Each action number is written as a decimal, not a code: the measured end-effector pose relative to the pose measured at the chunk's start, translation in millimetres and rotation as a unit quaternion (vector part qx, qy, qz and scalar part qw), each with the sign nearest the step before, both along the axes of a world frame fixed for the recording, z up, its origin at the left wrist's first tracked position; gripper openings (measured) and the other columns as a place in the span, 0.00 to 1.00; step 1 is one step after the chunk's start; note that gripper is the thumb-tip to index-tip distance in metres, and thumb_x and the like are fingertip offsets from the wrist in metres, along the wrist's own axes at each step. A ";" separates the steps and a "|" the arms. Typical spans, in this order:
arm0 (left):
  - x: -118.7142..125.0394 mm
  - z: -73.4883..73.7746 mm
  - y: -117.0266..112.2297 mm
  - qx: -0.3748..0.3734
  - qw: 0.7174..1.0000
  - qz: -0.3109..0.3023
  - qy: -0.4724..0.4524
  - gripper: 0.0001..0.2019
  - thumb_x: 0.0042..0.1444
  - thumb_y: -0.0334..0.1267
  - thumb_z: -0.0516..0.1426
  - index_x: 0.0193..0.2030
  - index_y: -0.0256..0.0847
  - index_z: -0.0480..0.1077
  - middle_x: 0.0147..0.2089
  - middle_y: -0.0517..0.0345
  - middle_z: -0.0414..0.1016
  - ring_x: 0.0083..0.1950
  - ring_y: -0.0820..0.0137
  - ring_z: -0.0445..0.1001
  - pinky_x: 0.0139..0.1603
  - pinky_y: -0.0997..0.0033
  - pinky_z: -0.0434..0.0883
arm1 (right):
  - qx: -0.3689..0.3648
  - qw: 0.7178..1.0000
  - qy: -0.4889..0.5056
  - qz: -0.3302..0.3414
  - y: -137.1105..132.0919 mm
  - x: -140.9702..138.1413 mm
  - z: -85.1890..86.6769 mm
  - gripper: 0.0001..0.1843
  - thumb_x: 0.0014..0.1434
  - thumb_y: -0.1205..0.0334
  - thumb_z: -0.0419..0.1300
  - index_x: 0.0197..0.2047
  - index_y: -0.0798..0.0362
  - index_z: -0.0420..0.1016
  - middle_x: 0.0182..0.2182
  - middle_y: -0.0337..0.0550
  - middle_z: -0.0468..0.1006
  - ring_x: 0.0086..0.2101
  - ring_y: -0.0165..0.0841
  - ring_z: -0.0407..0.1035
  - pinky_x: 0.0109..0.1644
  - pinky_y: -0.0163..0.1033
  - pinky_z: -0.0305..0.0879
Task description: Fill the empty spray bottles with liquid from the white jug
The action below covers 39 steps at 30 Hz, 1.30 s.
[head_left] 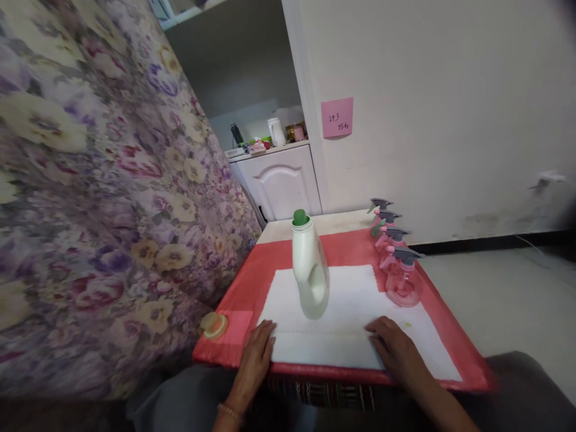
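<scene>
A pale detergent jug (310, 270) stands upright on a white cloth or paper sheet (351, 282), its grip hole facing right. Something green (299, 216) shows at its threaded mouth; I cannot tell whether it sits in or behind the neck. At the sheet's front left, my left hand (257, 351) rests with fingers laid flat and nothing held. My right hand (392, 347) lies at the front right of the sheet, fingers stretched out, also holding nothing. Neither hand touches the jug.
Several clear pink spray bottles (404, 288) line the right side of the red-covered table (238, 270). At the left edge are a round yellowish lid-like object (215, 325) and a pink paper (238, 324). A floral curtain (112, 180) hangs close on the left.
</scene>
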State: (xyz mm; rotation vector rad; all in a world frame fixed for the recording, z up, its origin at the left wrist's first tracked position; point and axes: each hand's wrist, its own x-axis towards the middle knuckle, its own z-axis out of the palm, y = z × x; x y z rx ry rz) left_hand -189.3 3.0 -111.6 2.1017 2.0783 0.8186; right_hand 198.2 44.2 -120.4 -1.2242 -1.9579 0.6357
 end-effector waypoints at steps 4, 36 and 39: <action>-12.3 9.7 -3.4 -0.005 1.000 0.022 -0.008 0.18 0.61 0.44 0.49 0.51 0.42 0.75 0.54 0.46 0.78 0.57 0.59 0.75 0.62 0.51 0.69 | -0.004 1.000 -0.001 -0.007 3.7 4.6 -4.3 0.13 0.60 0.67 0.52 0.43 0.52 0.75 0.40 0.47 0.77 0.42 0.39 0.72 0.49 0.45 0.70; -35.1 16.7 8.8 0.007 0.998 0.020 0.063 0.09 0.54 0.36 0.50 0.37 0.42 0.70 0.38 0.48 0.77 0.41 0.57 0.74 0.45 0.56 0.72 | -0.042 0.996 -0.068 -0.047 3.4 26.1 15.6 0.07 0.56 0.70 0.53 0.32 0.50 0.70 0.33 0.41 0.71 0.36 0.35 0.69 0.41 0.39 0.67; -42.8 15.4 4.3 0.031 0.999 0.006 0.030 0.10 0.56 0.40 0.51 0.40 0.43 0.70 0.41 0.49 0.79 0.44 0.58 0.76 0.48 0.57 0.73 | -0.035 0.996 -0.063 -0.055 0.4 23.7 17.4 0.07 0.56 0.71 0.52 0.32 0.50 0.68 0.33 0.40 0.70 0.35 0.35 0.69 0.39 0.38 0.66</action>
